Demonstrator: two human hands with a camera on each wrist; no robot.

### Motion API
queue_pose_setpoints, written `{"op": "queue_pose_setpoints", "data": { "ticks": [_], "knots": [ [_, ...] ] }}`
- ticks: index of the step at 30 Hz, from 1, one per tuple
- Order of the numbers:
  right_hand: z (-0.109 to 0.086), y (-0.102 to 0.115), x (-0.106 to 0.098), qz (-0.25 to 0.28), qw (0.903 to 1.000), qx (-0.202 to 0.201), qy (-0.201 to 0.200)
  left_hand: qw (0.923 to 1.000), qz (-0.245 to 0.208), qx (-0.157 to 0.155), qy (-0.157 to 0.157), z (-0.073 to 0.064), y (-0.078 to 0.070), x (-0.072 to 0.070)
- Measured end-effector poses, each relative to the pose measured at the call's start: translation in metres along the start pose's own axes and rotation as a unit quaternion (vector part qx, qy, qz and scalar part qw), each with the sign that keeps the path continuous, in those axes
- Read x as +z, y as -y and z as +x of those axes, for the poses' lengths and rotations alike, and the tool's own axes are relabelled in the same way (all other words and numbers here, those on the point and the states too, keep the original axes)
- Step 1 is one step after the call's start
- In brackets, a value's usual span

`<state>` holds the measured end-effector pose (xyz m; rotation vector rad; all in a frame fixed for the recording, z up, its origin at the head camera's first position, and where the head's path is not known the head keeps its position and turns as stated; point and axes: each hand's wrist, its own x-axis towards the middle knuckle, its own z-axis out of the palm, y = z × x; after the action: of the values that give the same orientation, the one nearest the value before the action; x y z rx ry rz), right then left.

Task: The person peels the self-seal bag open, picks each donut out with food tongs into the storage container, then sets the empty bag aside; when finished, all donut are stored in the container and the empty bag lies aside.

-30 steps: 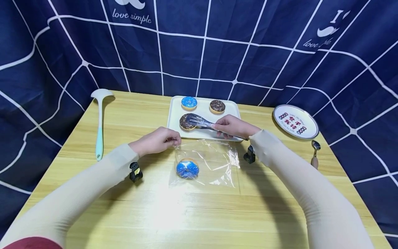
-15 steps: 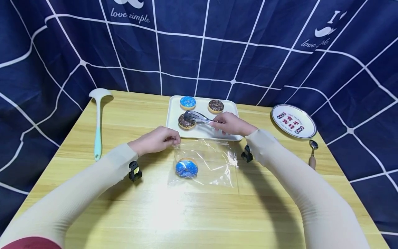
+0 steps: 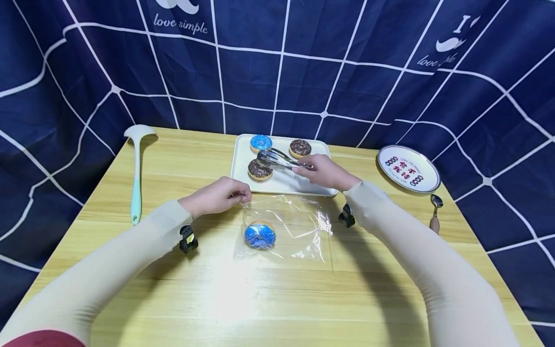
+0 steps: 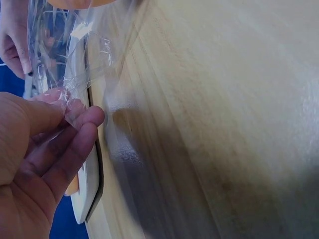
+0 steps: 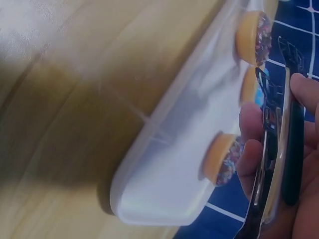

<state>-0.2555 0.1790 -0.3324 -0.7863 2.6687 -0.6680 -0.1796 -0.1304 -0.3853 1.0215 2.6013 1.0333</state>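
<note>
My left hand pinches the upper left edge of a clear plastic bag lying on the table. Inside the bag, toward its left, sits a blue-iced donut. In the left wrist view, thumb and fingers close on the film of the bag. My right hand holds metal tongs, whose two arms stand apart. Their tips hover by the front chocolate donut on the white tray; whether they touch it, I cannot tell. Behind are another blue donut and another chocolate donut.
A white ladle with a mint handle lies at the left. On the right are a round plate with red lettering and a small spoon. A dark blue checked cloth hangs behind and beside the wooden table.
The tongs have turned in my right hand and their tips have lifted, so both arms show apart above the front chocolate donut. My left hand keeps its pinch on the bag.
</note>
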Motion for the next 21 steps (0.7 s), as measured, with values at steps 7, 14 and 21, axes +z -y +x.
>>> {"op": "queue_pose_setpoints", "data": {
  "ticks": [7,14,21],
  "knots": [
    [-0.024,-0.003,-0.015,0.001,0.9992,-0.017,-0.036,1.0000,-0.004,-0.001,-0.001,0.000,-0.001,0.000],
    [-0.063,-0.022,-0.028,-0.016,0.9986,-0.029,-0.041,1.0000,-0.004,-0.003,0.000,0.000,-0.001,0.001],
    [-0.114,-0.042,-0.037,-0.026,0.9988,0.010,-0.039,0.9999,-0.006,-0.008,-0.001,-0.001,-0.003,0.001]
  ]
}}
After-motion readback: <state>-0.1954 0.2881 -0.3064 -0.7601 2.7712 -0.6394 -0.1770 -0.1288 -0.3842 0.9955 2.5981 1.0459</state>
